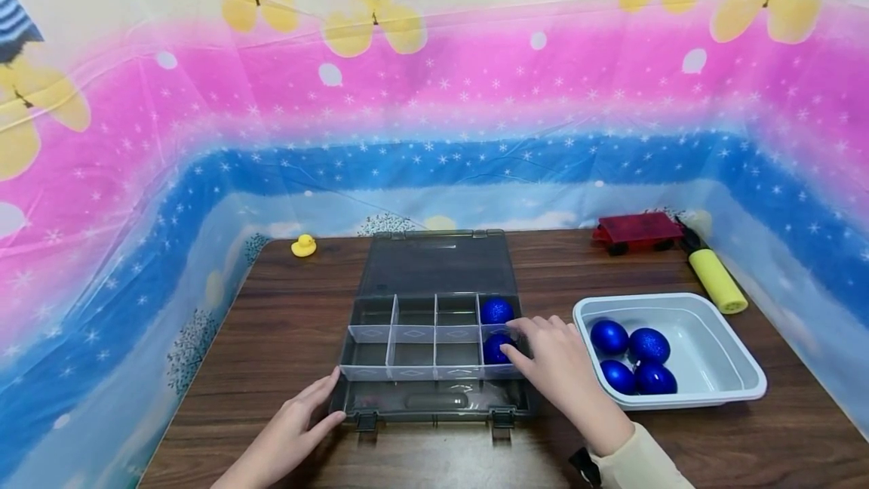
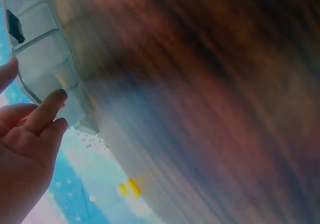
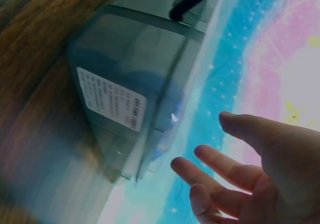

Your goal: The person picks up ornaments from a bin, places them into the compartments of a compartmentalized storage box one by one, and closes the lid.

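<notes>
A dark translucent divided box (image 1: 437,266) stands with its lid folded back. Its right-hand column holds two glittery blue balls, a rear ball (image 1: 497,311) and a front ball (image 1: 492,353), one per compartment. My right hand (image 1: 557,361) hovers over the box's right edge, thumb overlapping the front ball in the head view. Seen from the right wrist, the fingers (image 3: 187,173) are spread with nothing between them. At the box's front left corner, my left hand (image 1: 299,421) rests its fingertips against the side; the left wrist view shows those fingers (image 2: 47,112) loosely extended.
Right of the box, a pale plastic tub (image 1: 720,357) contains several blue balls (image 1: 649,345). Behind it are a red toy cart (image 1: 638,229) and a yellow cylinder with a black end (image 1: 717,281). A yellow rubber duck (image 1: 304,246) sits at the back left. Patterned cloth (image 1: 434,164) surrounds the table.
</notes>
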`<state>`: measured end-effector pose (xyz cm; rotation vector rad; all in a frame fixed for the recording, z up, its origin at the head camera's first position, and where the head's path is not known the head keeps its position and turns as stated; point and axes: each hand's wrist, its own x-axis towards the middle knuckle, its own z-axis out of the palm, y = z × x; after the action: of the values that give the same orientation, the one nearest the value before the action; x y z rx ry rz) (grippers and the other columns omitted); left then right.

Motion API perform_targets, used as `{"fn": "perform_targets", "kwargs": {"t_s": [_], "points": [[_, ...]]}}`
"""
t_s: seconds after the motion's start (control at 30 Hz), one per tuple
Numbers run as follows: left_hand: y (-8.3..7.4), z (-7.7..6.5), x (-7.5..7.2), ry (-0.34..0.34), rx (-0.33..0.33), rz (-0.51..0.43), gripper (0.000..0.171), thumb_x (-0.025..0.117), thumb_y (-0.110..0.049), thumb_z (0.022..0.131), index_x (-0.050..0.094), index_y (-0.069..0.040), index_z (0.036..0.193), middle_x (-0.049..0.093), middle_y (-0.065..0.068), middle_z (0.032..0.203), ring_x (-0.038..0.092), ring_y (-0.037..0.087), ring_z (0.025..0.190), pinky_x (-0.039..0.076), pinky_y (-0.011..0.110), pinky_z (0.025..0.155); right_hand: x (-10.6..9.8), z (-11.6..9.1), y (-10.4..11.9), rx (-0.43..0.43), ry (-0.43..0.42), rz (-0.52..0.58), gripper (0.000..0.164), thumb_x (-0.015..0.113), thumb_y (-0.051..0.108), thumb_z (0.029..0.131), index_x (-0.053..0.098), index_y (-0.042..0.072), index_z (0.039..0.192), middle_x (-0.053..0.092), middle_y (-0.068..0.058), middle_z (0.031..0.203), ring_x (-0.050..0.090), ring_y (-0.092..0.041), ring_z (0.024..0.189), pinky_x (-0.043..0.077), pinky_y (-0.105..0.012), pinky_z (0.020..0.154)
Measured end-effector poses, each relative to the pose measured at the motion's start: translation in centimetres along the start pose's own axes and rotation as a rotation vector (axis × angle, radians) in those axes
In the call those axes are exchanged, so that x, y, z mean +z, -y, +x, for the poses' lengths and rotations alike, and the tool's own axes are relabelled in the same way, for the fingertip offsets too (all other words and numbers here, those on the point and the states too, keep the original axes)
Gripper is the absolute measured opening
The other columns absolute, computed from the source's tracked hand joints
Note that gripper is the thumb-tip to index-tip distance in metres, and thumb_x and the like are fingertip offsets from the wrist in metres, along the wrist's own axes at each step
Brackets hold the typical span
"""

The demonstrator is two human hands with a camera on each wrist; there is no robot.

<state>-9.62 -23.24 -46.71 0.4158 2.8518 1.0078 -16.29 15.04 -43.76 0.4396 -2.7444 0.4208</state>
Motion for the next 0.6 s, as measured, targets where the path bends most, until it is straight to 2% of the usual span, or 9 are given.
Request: {"fn": "perform_targets", "kwargs": {"t_s": [0.13, 0.3, 0.6], "points": [[0.1, 0.0, 0.1, 0.0, 0.003, -0.004, 0.062, 0.065, -0.017, 0.094, 0.038, 0.001, 0.146, 0.046, 0.024, 0.14, 0.046, 0.036, 0.126, 0.042, 0.049, 0.096, -0.7, -0.1, -0.3, -0.011, -0.043, -0.001, 0.031, 0.077, 0.039, 0.082, 0.074, 0.018, 0.105, 0.07, 0.001, 0.09, 0.053, -0.018, 0.072, 0.04, -0.033, 0.062], [0.1, 0.1, 0.1, 0.004, -0.009, -0.013, 0.062, 0.065, -0.019, 0.094, 0.037, 0.001, 0.146, 0.045, 0.023, 0.141, 0.046, 0.036, 0.126, 0.042, 0.049, 0.097, -1.5, -0.7, -0.8, 0.039, -0.062, 0.02, 0.032, 0.077, 0.037, 0.083, 0.073, 0.018, 0.108, 0.071, 0.002, 0.094, 0.053, -0.017, 0.075, 0.037, -0.031, 0.062], [0.2, 0.1, 0.2, 0.009, -0.023, -0.03, 0.063, 0.064, -0.023, 0.095, 0.037, 0.0, 0.147, 0.044, 0.023, 0.141, 0.045, 0.036, 0.127, 0.041, 0.049, 0.098, -3.0, -2.9, -2.8, 0.075, -0.086, -0.017, 0.034, 0.078, 0.036, 0.081, 0.073, 0.017, 0.108, 0.07, 0.0, 0.095, 0.056, -0.021, 0.078, 0.04, -0.036, 0.063]]}}
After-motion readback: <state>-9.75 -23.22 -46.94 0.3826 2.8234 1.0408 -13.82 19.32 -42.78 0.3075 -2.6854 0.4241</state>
